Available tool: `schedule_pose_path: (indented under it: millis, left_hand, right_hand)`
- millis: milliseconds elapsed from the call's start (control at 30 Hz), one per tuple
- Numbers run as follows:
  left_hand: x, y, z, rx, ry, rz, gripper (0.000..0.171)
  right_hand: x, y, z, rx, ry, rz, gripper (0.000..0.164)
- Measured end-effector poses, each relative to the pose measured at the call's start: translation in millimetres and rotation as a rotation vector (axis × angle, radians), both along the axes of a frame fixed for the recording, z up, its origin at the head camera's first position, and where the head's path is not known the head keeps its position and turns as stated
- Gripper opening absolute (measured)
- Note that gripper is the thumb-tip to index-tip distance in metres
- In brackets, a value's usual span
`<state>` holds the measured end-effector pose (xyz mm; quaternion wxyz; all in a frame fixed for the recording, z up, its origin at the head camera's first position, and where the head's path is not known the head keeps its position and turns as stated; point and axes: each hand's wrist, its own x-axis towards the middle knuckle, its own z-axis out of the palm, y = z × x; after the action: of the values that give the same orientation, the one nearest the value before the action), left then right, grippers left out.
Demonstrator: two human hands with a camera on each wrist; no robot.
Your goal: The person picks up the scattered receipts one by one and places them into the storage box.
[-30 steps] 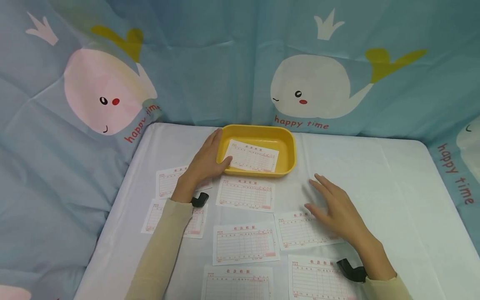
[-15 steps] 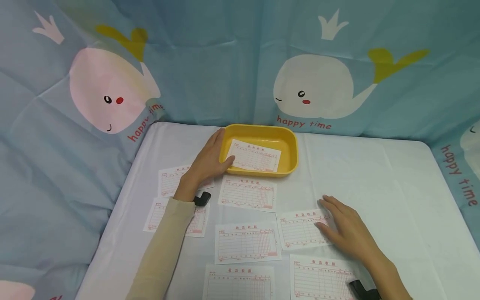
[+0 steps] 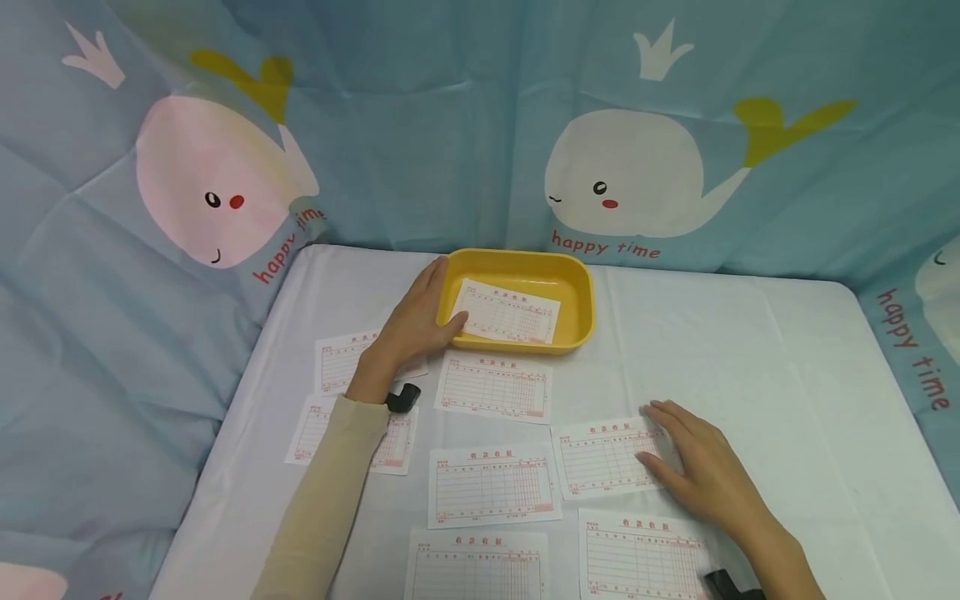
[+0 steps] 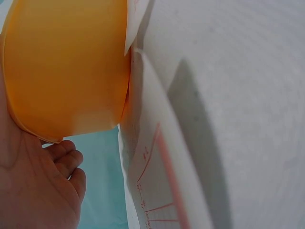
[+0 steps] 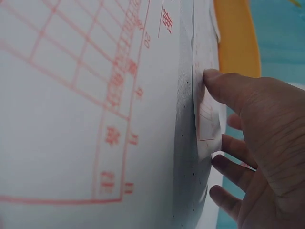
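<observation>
My left hand (image 3: 414,321) holds the left end of a yellow plastic tray (image 3: 576,292), thumb over the front rim and fingers along the outer side; the left wrist view shows the fingertips behind the tray's (image 4: 66,67) corner. Inside the tray lies a white receipt slip (image 3: 510,312) printed in red. My right hand (image 3: 705,467) is at the right end of another receipt slip (image 3: 603,458), its thumb touching the paper. In the right wrist view the fingers of the right hand (image 5: 267,152) are spread by the edge of that slip (image 5: 207,114), apart from the thumb.
More receipt slips lie flat on the white tablecloth (image 3: 750,350), among them one slip (image 3: 493,387) in front of the tray, one (image 3: 495,487) at centre and one (image 3: 645,554) near the right wrist. A blue whale-print curtain (image 3: 420,167) hangs behind and left.
My right hand has come down and toward me, from above the slip to its right end. The left hand stays at the tray.
</observation>
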<state>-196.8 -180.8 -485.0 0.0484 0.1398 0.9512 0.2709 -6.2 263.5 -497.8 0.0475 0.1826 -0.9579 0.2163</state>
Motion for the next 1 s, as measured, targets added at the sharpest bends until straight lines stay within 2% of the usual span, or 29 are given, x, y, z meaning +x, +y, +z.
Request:
schedule_pose_path:
  millis: [367,633,767,1000]
  left_hand:
    - [0.1,0.1,-1.9,0.000,-0.003,0.004,0.101]
    - [-1.1,-0.3,-2.5,0.003,0.002,0.003,0.100]
    - [-0.9,0.0,-2.3,-0.001,-0.002,0.003,0.100]
    - [-1.3,0.2,-2.2,0.004,-0.002,0.001,0.101]
  right_hand:
    - [5.3,1.4,0.1,0.007,0.002,-0.047,0.067]
    - [5.6,3.1,-0.3,0.028,0.046,-0.066,0.064]
    - [5.6,4.0,-0.6,0.032,0.064,-0.067,0.057]
    - [4.8,4.6,1.5,0.004,0.099,-0.062,0.036]
